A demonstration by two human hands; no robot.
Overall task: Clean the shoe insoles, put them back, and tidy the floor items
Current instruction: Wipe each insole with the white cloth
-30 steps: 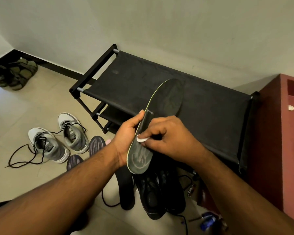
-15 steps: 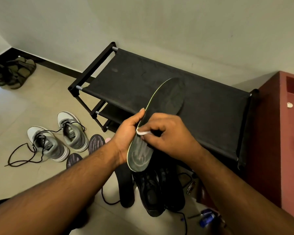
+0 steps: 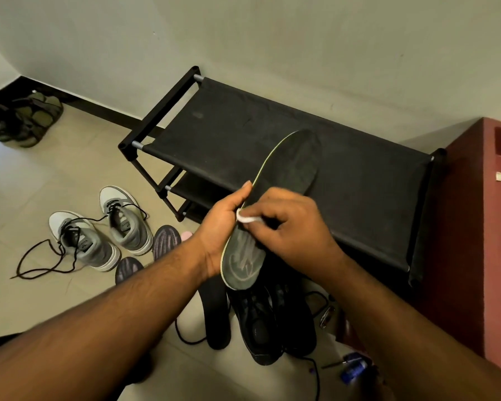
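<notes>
My left hand (image 3: 219,227) grips a dark insole (image 3: 287,175) with a pale green edge by its left side, holding it tilted above the floor. My right hand (image 3: 289,224) pinches a small white wipe (image 3: 246,217) and presses it on the insole's middle. Below lie a second black insole (image 3: 216,314) and a pair of black shoes (image 3: 269,322) on the tiled floor. A pair of grey sneakers (image 3: 99,230) with loose black laces stands at the left, with two striped purple-grey insoles (image 3: 166,241) beside them.
A black fabric shoe rack (image 3: 359,180) stands against the wall behind the insole. A dark red cabinet (image 3: 489,227) is at the right. Olive sandals (image 3: 26,117) sit in the far left corner. A small blue item (image 3: 353,370) lies on the floor at bottom right.
My right hand with the wipe has slid up the insole from the heel print toward its middle and left edge. The insole stays held in my left hand.
</notes>
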